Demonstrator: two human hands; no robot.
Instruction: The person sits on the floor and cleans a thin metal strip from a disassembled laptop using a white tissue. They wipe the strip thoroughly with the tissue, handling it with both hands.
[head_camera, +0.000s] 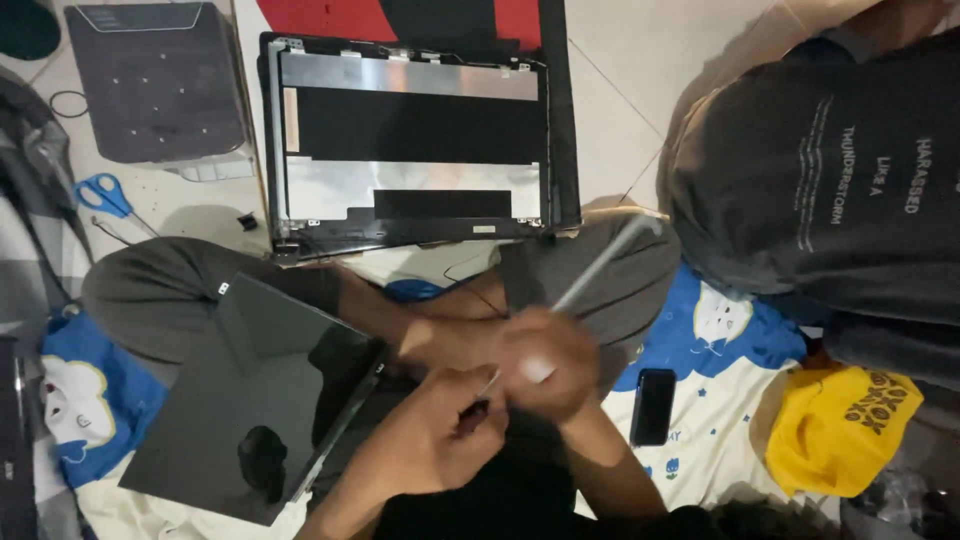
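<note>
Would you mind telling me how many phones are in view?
1: a black phone on the blue-and-white cloth, just right of the right hand. Others may be hidden.

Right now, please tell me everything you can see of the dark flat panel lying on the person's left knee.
The dark flat panel looks like a bare laptop screen: a thin rectangle with a glossy black face that shows reflections and a narrow, paler edge along its right side. It lies tilted, turned diagonally, resting on the person's grey-trousered knee and the blue and white cloth. The left hand is beside its right edge; whether they touch is unclear.
</note>
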